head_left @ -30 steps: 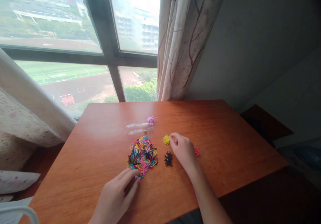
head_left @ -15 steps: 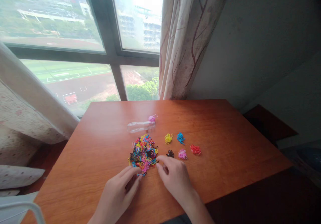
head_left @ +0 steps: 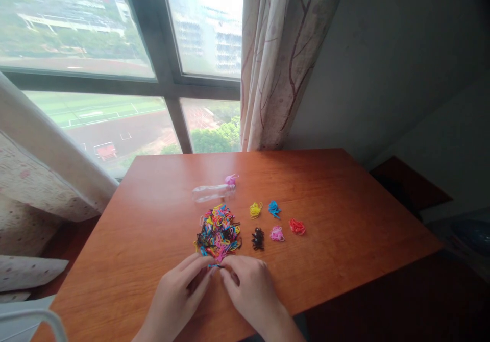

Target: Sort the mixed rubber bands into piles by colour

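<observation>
While the left hand (head_left: 178, 287) pinches blue and black elastic bands (head_left: 215, 266) between narrowed fingers near the tabletop's (head_left: 356, 219) front edge, a mixed-colour heap (head_left: 219, 229) beyond seems unseparated; the right hand (head_left: 249, 283) pinches their dark end; toward the right edge, a yellow cluster (head_left: 255, 210), black cluster (head_left: 258, 239), blue cluster (head_left: 274, 209), pink cluster (head_left: 277, 234) and red cluster (head_left: 297, 226) already lie apart.
</observation>
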`<move>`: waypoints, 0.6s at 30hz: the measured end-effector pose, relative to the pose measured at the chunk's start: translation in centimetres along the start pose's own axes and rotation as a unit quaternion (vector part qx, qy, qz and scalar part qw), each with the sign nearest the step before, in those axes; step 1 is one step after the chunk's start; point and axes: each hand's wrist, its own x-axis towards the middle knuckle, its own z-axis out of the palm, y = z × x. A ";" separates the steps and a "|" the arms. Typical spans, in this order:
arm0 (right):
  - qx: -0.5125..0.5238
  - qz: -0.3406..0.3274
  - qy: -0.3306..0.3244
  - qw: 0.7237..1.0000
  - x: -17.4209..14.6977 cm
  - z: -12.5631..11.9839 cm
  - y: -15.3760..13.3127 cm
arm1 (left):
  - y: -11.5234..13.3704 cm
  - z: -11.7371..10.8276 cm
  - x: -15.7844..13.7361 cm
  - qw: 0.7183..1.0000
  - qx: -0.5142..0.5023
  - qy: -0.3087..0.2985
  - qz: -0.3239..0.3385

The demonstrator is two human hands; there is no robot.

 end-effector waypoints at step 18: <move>0.012 -0.002 0.025 1.000 -0.4 0.5 0.3 | 0.9 -0.4 0.8 0.999 -0.014 0.038 -0.014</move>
